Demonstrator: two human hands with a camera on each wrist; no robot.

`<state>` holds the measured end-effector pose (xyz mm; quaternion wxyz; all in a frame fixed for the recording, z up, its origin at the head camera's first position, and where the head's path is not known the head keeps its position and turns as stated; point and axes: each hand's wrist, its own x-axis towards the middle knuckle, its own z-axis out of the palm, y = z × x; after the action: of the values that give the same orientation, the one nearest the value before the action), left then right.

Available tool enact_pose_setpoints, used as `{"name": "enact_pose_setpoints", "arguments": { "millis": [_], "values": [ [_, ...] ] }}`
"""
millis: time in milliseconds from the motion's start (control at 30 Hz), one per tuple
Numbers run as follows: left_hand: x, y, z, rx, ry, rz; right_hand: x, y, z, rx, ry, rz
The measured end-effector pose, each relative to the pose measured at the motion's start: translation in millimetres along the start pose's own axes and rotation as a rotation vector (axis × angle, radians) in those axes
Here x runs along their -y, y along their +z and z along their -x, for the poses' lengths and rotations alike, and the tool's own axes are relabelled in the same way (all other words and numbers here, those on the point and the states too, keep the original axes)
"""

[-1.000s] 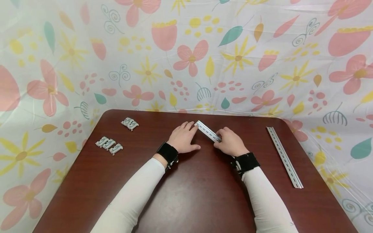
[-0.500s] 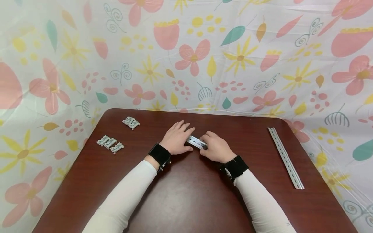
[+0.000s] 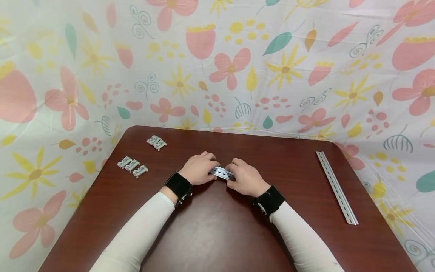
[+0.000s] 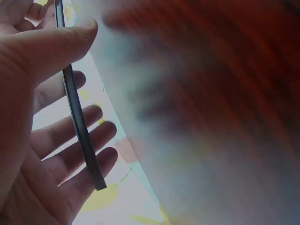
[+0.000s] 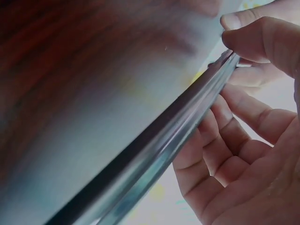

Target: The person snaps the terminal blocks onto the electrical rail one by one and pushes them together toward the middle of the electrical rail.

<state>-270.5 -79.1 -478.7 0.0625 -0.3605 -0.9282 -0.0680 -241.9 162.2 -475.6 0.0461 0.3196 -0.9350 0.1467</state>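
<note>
Between my two hands lies a short slotted metal DIN rail [image 3: 222, 173], over the middle of the table. My left hand [image 3: 198, 169] grips its left part; in the left wrist view the thumb crosses the thin edge of the rail [image 4: 80, 119] and the fingers spread behind it. At the other part, my right hand [image 3: 249, 177] holds it. The right wrist view shows the rail [image 5: 164, 140] running lengthwise along the curled fingers, with the thumb at its far part. Both ends are hidden under the hands in the head view.
A longer slotted DIN rail [image 3: 336, 187] lies along the right side of the table [image 3: 200, 230]. Toward the left edge are small grey terminal blocks: a row of three [image 3: 131, 165] and, farther back, a pair [image 3: 156, 142]. A flower-print cloth [image 3: 231, 94] hangs behind.
The right hand has brought the rail left and nearer, turning it flatter across. The left hand, earlier spread beside the rail's end, has moved left and nearer and now grips it.
</note>
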Motion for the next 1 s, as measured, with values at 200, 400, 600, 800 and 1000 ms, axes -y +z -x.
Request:
{"name": "enact_pose_setpoints", "arguments": {
  "millis": [200, 400, 600, 800, 1000],
  "values": [
    [-2.4, -5.2, 4.7, -0.004, 0.013, -0.033, -0.5, -3.5, 1.3, 0.013, -0.008, 0.005],
    [8.3, -10.4, 11.4, 0.017, -0.022, -0.004, -7.1, -6.5, 3.1, 0.043, 0.023, -0.024],
    [25.1, -10.1, 17.4, 0.014, -0.078, 0.033, -23.3, -8.6, 8.1, 0.044, 0.028, -0.065],
    [37.5, -11.8, 22.7, 0.017, -0.121, 0.074, -43.2, -14.8, 13.2, 0.082, 0.063, -0.082],
    [45.1, -17.7, 29.5, 0.038, -0.175, 0.092, -56.0, -24.9, 17.3, 0.107, 0.13, -0.061]
  ]
}}
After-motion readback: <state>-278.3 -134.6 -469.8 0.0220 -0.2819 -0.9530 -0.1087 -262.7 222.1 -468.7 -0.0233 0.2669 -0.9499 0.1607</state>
